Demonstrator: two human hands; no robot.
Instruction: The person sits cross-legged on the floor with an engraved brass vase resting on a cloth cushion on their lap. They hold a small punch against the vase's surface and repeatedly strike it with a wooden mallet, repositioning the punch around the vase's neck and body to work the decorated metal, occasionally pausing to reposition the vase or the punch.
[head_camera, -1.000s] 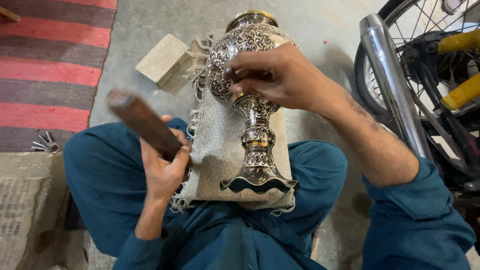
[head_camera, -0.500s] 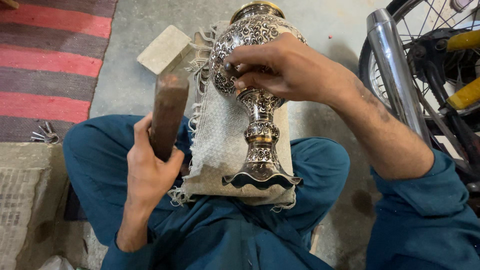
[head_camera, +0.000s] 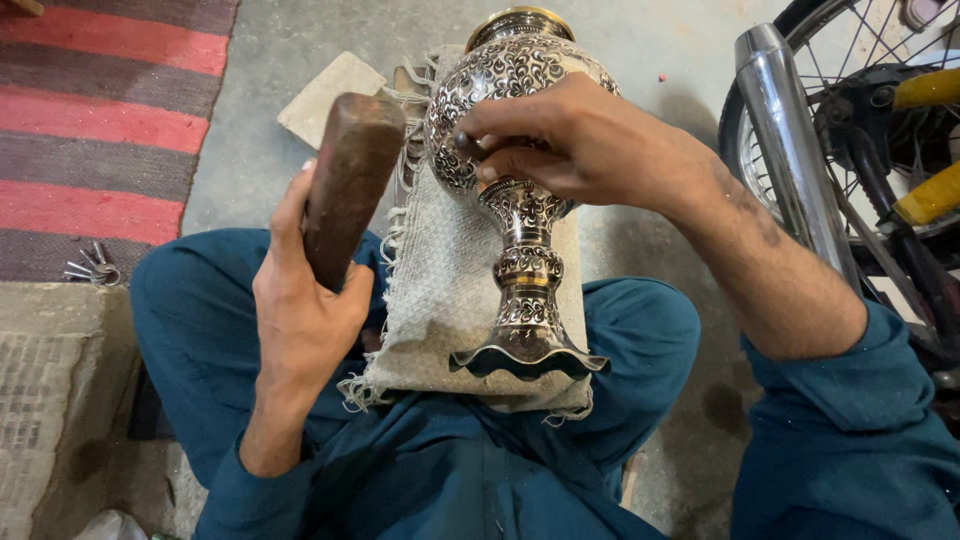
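Right now your left hand (head_camera: 300, 310) grips a wooden mallet (head_camera: 345, 180) upright, while your right hand (head_camera: 570, 150) pinches a small punch (head_camera: 466, 144) against the engraved vase (head_camera: 510, 190) on the cloth (head_camera: 440, 290)

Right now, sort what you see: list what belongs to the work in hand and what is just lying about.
In use:
- left hand gripping a wooden mallet
- right hand pressing a small punch on the engraved metal vase
- woven cloth under the vase, across the lap

Lying about:
- stone block
- small metal tools by the striped rug
- motorcycle wheel and exhaust pipe
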